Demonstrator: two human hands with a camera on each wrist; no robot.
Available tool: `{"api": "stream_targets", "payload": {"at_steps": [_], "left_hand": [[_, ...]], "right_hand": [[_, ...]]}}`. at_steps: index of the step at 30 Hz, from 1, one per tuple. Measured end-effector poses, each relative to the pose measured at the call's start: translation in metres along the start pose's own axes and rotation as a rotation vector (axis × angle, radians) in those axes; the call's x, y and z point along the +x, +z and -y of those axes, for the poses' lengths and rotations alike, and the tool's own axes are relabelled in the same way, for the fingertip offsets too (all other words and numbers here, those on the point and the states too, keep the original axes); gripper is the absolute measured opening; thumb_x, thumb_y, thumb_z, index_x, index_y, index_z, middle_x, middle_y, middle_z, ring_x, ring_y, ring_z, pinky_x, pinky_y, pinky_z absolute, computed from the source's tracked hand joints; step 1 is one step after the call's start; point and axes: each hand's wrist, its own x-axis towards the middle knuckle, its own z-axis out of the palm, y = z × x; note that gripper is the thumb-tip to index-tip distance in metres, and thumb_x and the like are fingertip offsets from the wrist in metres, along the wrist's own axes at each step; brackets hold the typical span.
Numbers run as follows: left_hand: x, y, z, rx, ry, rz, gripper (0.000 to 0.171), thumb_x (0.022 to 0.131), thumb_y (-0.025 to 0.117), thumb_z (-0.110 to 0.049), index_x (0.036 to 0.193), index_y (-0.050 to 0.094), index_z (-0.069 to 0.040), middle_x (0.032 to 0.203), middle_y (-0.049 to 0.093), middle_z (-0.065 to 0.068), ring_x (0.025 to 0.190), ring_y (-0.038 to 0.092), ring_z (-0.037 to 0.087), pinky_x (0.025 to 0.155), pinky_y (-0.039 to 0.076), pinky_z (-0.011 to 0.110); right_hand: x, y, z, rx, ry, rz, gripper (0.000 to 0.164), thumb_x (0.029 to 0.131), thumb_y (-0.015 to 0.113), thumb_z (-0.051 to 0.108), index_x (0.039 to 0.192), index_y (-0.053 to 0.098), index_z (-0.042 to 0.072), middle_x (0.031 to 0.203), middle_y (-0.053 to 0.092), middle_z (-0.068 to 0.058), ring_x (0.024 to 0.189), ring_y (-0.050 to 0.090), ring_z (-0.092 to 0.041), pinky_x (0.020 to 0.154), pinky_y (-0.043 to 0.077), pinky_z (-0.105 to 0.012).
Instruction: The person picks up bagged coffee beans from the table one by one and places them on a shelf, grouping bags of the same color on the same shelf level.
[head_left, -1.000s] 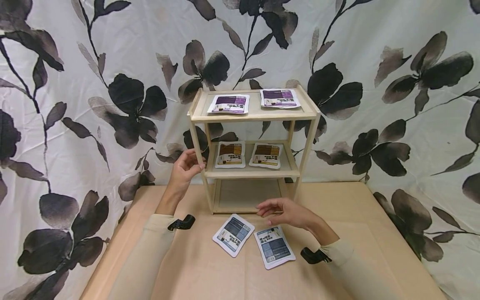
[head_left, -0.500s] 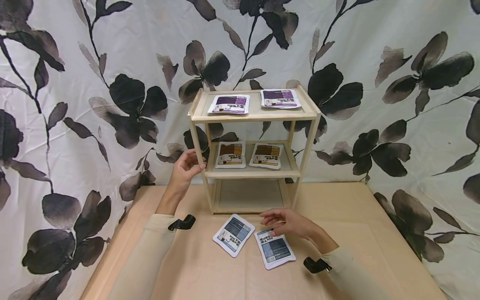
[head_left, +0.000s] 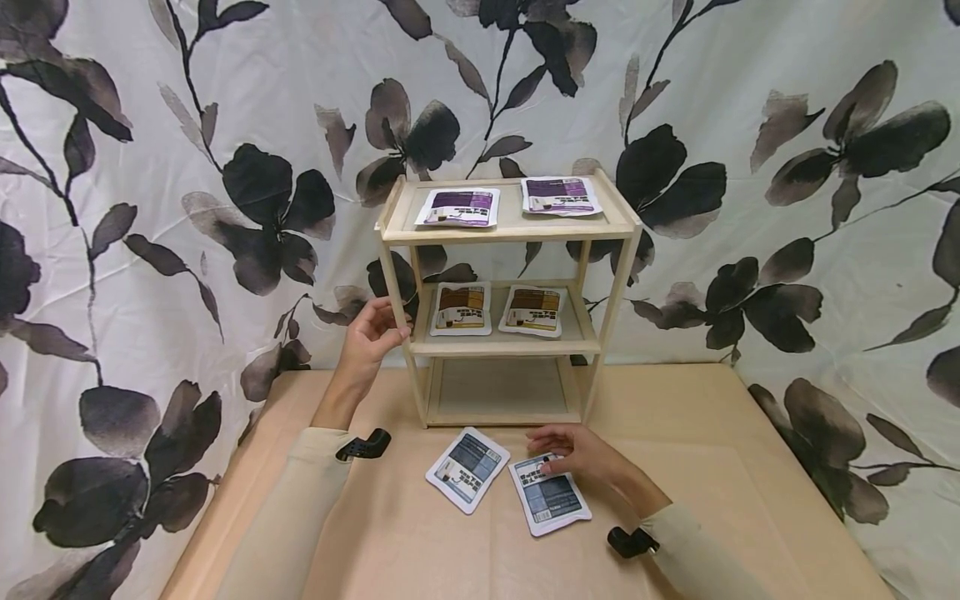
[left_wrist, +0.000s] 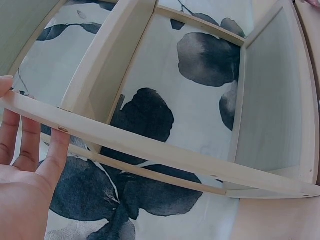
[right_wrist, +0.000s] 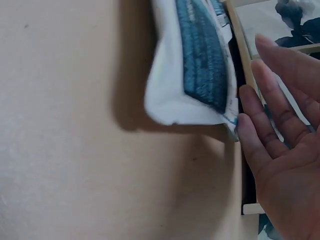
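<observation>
At the three-tier wooden shelf rack [head_left: 495, 389], my left hand [head_left: 363, 346] holds the front left post [left_wrist: 145, 145], thumb on one side and fingers on the other. Two flat blue-and-white pouches lie on the table before the rack. My right hand [head_left: 588, 458] is over the top end of the right blue pouch [head_left: 553, 502], its thumb across the printed face. In the right wrist view its fingers are loosely extended next to this pouch [right_wrist: 202, 65], without a visible grip. The left blue pouch [head_left: 468, 472] lies at an angle, apart from both hands.
Two purple-and-white pouches, left [head_left: 459, 208] and right [head_left: 560, 197], lie on the top tier. A left brown pouch [head_left: 461, 310] and a right brown pouch [head_left: 532, 312] rest on the middle tier. A floral cloth [head_left: 480, 83] hangs behind the table [head_left: 675, 417].
My right hand has moved slightly right and down, from in front of the bottom tier to the top end of the right blue pouch. My left hand stays at the post.
</observation>
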Motion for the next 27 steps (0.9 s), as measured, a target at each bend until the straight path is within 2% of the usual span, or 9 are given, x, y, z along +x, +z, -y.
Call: {"api": "stream_targets", "payload": {"at_steps": [2, 8, 12, 15, 19, 22, 27], "left_hand": [[0.0, 0.0, 0.0, -0.001, 0.001, 0.001, 0.044, 0.089, 0.065, 0.012, 0.118, 0.063, -0.02, 0.111, 0.056, 0.032, 0.097, 0.063, 0.018, 0.082, 0.06, 0.027], [0.0, -0.001, 0.0, -0.012, -0.007, -0.003, 0.044, 0.089, 0.065, 0.013, 0.119, 0.063, -0.019, 0.108, 0.062, 0.021, 0.099, 0.063, 0.025, 0.083, 0.061, 0.027], [0.0, -0.001, 0.0, -0.016, -0.014, -0.004, 0.043, 0.089, 0.065, 0.012, 0.119, 0.063, -0.019, 0.109, 0.061, 0.024, 0.1, 0.063, 0.026, 0.083, 0.061, 0.028], [0.001, -0.002, 0.001, -0.019, -0.015, -0.001, 0.043, 0.089, 0.065, 0.012, 0.12, 0.063, -0.019, 0.11, 0.06, 0.025, 0.098, 0.064, 0.021, 0.084, 0.061, 0.028], [0.001, -0.002, 0.002, -0.013, -0.013, 0.007, 0.042, 0.09, 0.065, 0.011, 0.121, 0.063, -0.017, 0.107, 0.063, 0.012, 0.096, 0.064, 0.017, 0.084, 0.061, 0.028], [0.002, -0.002, 0.002, -0.015, -0.013, 0.007, 0.042, 0.09, 0.065, 0.011, 0.121, 0.063, -0.017, 0.106, 0.063, 0.008, 0.096, 0.064, 0.017, 0.084, 0.061, 0.028], [0.002, -0.002, 0.002, -0.011, -0.016, -0.002, 0.043, 0.089, 0.066, 0.012, 0.119, 0.063, -0.019, 0.108, 0.062, 0.021, 0.096, 0.063, 0.018, 0.081, 0.06, 0.026]], "right_hand": [[0.0, 0.001, -0.003, -0.018, -0.007, -0.01, 0.057, 0.088, 0.077, 0.002, 0.138, 0.053, -0.01, 0.125, 0.067, -0.028, 0.119, 0.061, -0.047, 0.106, 0.045, -0.058], [-0.002, 0.003, -0.002, -0.084, -0.011, -0.041, 0.053, 0.086, 0.078, -0.001, 0.134, 0.057, -0.009, 0.124, 0.068, -0.026, 0.119, 0.062, -0.045, 0.105, 0.046, -0.058], [-0.003, 0.005, -0.001, -0.175, 0.005, -0.065, 0.053, 0.082, 0.082, 0.002, 0.132, 0.061, -0.004, 0.128, 0.067, -0.019, 0.122, 0.061, -0.041, 0.108, 0.044, -0.058], [-0.005, 0.007, -0.002, -0.246, 0.007, -0.079, 0.056, 0.08, 0.085, 0.006, 0.131, 0.063, -0.001, 0.13, 0.067, -0.014, 0.123, 0.061, -0.036, 0.109, 0.045, -0.053], [-0.009, 0.006, 0.0, -0.312, -0.003, -0.078, 0.059, 0.078, 0.087, 0.009, 0.132, 0.063, 0.001, 0.131, 0.067, -0.012, 0.122, 0.062, -0.033, 0.106, 0.049, -0.043], [-0.013, 0.005, 0.004, -0.354, 0.011, -0.066, 0.06, 0.079, 0.087, 0.011, 0.132, 0.063, 0.003, 0.132, 0.066, -0.011, 0.119, 0.061, -0.031, 0.102, 0.051, -0.038], [-0.016, 0.002, 0.011, -0.445, 0.018, -0.052, 0.063, 0.079, 0.087, 0.017, 0.135, 0.061, 0.005, 0.136, 0.062, -0.009, 0.122, 0.057, -0.031, 0.105, 0.049, -0.041]]}}
